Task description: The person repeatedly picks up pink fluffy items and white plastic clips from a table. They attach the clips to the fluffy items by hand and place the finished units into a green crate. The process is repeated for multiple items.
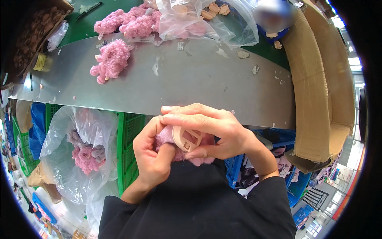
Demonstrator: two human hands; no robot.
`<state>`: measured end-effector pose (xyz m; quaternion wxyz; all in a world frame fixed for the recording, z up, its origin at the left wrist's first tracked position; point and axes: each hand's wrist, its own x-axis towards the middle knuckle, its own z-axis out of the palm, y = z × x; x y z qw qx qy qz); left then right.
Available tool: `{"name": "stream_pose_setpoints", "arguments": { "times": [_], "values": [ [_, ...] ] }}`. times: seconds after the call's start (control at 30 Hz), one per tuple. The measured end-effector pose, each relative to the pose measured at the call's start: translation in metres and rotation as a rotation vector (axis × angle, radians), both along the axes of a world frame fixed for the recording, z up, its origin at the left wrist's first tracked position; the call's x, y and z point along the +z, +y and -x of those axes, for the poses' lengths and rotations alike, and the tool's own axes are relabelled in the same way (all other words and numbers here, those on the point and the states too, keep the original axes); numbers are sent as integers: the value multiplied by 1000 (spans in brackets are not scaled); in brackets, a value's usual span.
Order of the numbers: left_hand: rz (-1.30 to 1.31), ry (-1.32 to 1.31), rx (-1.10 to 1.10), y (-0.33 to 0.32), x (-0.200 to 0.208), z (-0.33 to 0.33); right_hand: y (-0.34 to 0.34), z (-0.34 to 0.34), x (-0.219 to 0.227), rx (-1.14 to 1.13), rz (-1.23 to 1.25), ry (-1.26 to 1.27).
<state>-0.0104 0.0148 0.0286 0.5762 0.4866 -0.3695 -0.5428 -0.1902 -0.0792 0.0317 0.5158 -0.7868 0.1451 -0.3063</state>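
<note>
Close to my body, just off the table's near edge, both hands surround a pink plush toy (pixel 164 136). A rounded beige plastic part (pixel 186 136) with cut-out openings sits against its pink fabric. My left hand (pixel 153 153) grips the plush from the left, its thumb pressed into the fabric beside the plastic. From the right, my right hand (pixel 217 129) closes over the plastic part, fingers across its top and thumb at its lower edge. The fingers hide much of the toy.
On the grey metal table (pixel 179 79) lies a curly pink plush (pixel 110 60); more pink plush (pixel 139 24) is behind it. A clear bag (pixel 234 30) rests near beige parts (pixel 215 10). Cardboard (pixel 310 79) stands right. A plastic-lined green crate (pixel 129 151) holds plush pieces at left.
</note>
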Motion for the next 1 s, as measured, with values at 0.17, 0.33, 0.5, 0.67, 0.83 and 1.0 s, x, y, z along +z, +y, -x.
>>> {"name": "stream_pose_setpoints", "arguments": {
  "times": [0.17, 0.33, 0.5, 0.67, 0.83, 1.0],
  "values": [
    [82, 3, -91, 6, -11, -7, 0, 5, -1, -8, 63, 41],
    [-44, 123, -191, -2, -8, -1, 14, 2, -8, -74, 120, 47],
    [23, 28, -149, 2, -25, -3, 24, -7, -4, -233, 104, 95],
    [257, -61, -48, -1, -45, 2, 27, 1, -15, -300, -47, 53],
    [237, -138, -30, 4, -56, 9, 32, 2, -27, -372, 63, 32],
    [34, -141, 37, -6, -34, 7, 43, -5, -28, -336, 203, 60]
  ]
}}
